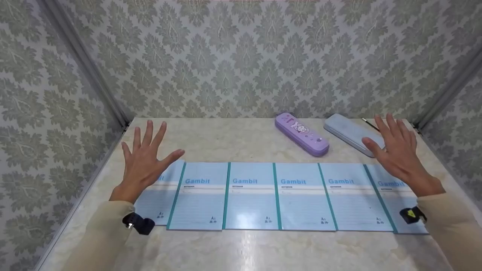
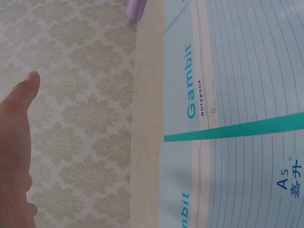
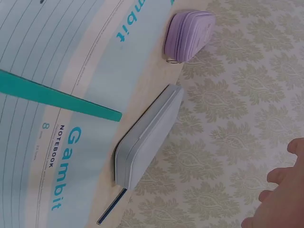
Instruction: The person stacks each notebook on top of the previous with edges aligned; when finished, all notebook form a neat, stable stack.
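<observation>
My left hand (image 1: 145, 162) hovers with fingers spread over the leftmost notebook (image 1: 154, 201), hiding part of its cover. On the other side, my right hand (image 1: 399, 154) is also spread, above the rightmost notebook (image 1: 401, 205) and near the light blue pencil case (image 1: 352, 133). Neither hand holds anything. Several light blue Gambit notebooks (image 1: 252, 203) with teal spines lie side by side in a row across the table. Behind the row rests a purple pencil case (image 1: 301, 133) with a cartoon print. In the right wrist view, a dark pen (image 3: 112, 206) lies beside the light blue case.
The marble-patterned table (image 1: 211, 250) is bounded by a back wall (image 1: 233, 56) and side panels in leafy wallpaper. Grey metal posts (image 1: 86, 64) stand at the corners. A dark wristband (image 1: 138, 223) sits on the left wrist.
</observation>
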